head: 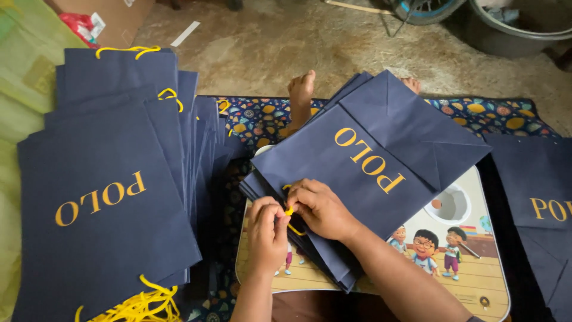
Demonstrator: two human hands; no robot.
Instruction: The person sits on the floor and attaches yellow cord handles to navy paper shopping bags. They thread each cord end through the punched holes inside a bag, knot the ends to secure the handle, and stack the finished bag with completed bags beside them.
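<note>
Both hands meet at the mouth edge of a navy paper bag (363, 161) lying flat on a cartoon-printed lap table (476, 280), the left hand (266, 234) and right hand (322, 209) each pinched on its yellow cord handle (290, 211), beside a stack of finished bags (107, 197).

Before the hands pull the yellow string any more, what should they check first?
1. Both hands on the string: ok. The left hand and right hand pinch the yellow cord.
2. Bag lying flat: ok. The navy paper bag rests on the stack on the cartoon tray.
3. Cord through its hole: cannot tell, the fingers hide it.
4. Knot tied: cannot tell.
5. Room for the finished bag: ok. The pile of bags lies to the left with its yellow handles showing.
</note>
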